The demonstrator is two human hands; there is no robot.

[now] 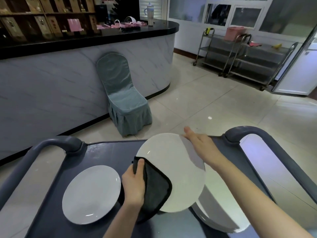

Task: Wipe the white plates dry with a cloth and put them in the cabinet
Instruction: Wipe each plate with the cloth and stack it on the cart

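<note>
Bare cart top beyond the lying plate, left handle arch alongside.

Left hand curled, right hand flat.

Plate stack at 5 o'clock is blurry, half hidden under the held plate. Left hand fingers vanish behind the cloth. Shelf labels at 11 o'clock? Unreadable.

A chair in a grey-green cover stood against a curved, marble-patterned bar whose black tabletop carried a lidded tumbler. Across the tiled floor stood two steel trolleys, one bearing a pink basket.
</note>
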